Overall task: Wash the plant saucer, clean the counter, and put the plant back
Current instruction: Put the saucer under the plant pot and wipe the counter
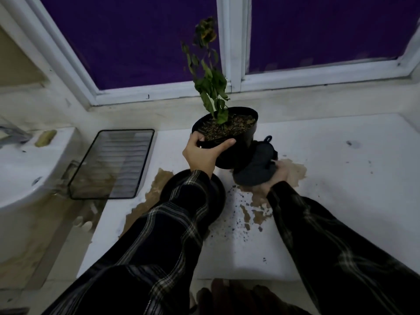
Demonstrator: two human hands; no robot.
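Observation:
My left hand grips the rim of a black plant pot and holds it tilted above the white counter. A wilted green plant stands in the pot's soil. My right hand holds a dark grey cloth bunched against the underside of the pot. The black saucer lies on the counter under my left forearm, partly hidden by the sleeve. Brown muddy water stains and dark soil specks spread over the counter around the saucer.
A dark wire-rimmed tray lies left of the saucer. A white sink with a tap and a soap bar is at far left. White window frames rise behind the counter. The counter's right side shows a few specks.

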